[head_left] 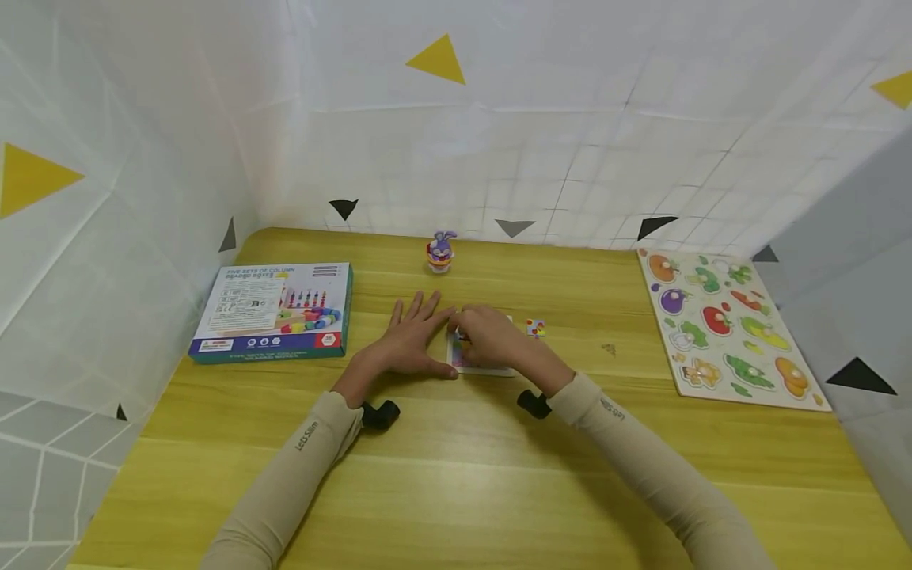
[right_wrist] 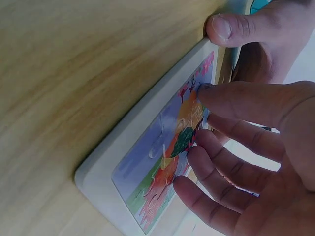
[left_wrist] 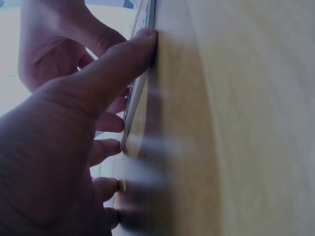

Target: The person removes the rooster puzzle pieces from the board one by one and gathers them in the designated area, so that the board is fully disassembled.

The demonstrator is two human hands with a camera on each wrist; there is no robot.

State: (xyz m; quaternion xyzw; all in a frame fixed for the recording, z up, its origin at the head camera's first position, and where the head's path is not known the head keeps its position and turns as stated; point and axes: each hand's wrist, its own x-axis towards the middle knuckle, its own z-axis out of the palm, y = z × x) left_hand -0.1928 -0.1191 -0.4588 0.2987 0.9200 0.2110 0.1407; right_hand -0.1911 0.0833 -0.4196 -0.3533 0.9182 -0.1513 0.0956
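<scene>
A small picture puzzle in a white tray [right_wrist: 101,169] lies flat on the table, its pieces showing orange, green, red and purple. My left hand [head_left: 408,346] spreads its fingers by the tray's left side, and its thumb [left_wrist: 133,51] touches the edge near a corner. Over the picture is my right hand [head_left: 488,336], its thumb and bent fingertips [right_wrist: 184,184] touching the puzzle's face. No piece shows between those fingers. To the right of the tray lies one loose puzzle piece [head_left: 536,327], partly yellow and red.
A beaded-toy box [head_left: 274,313] lies at the left. Behind the hands stands a purple rabbit figurine [head_left: 440,253] in a cup. A wooden vegetable peg board [head_left: 734,328] lies at the right. White sheeting [head_left: 399,158] rises around the table's back and sides.
</scene>
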